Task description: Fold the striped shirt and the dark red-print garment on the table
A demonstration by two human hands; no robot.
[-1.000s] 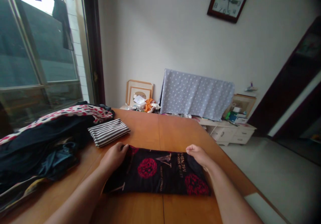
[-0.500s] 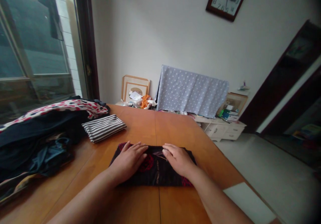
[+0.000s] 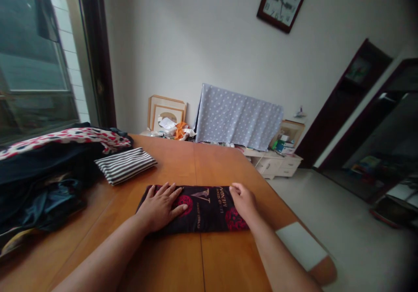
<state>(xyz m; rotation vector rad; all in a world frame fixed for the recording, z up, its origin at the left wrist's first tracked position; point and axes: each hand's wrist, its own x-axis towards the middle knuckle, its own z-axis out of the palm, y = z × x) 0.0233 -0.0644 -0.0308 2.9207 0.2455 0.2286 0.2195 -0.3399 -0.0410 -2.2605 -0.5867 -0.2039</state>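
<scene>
A folded black garment (image 3: 209, 215) with red round motifs and pale lettering lies flat in front of me on the wooden table. My left hand (image 3: 161, 207) rests on its left part, palm down with the fingers spread. At the far right corner, the curled fingers of my right hand (image 3: 241, 200) pinch the garment's edge. Beyond my left hand sits a folded black-and-white striped cloth (image 3: 126, 165), apart from the garment.
A heap of clothes (image 3: 48, 165), dark with a red-and-white patterned piece on top, covers the table's left side. A pale sheet (image 3: 302, 244) lies near the right edge of the wooden table (image 3: 176, 261). Behind stand a white cabinet (image 3: 277, 165) and a grey dotted cloth (image 3: 240, 115).
My right hand has moved right to the garment's far corner and its fingers have curled. My left fingers have spread. The garment's top now lies flatter, with more lettering showing.
</scene>
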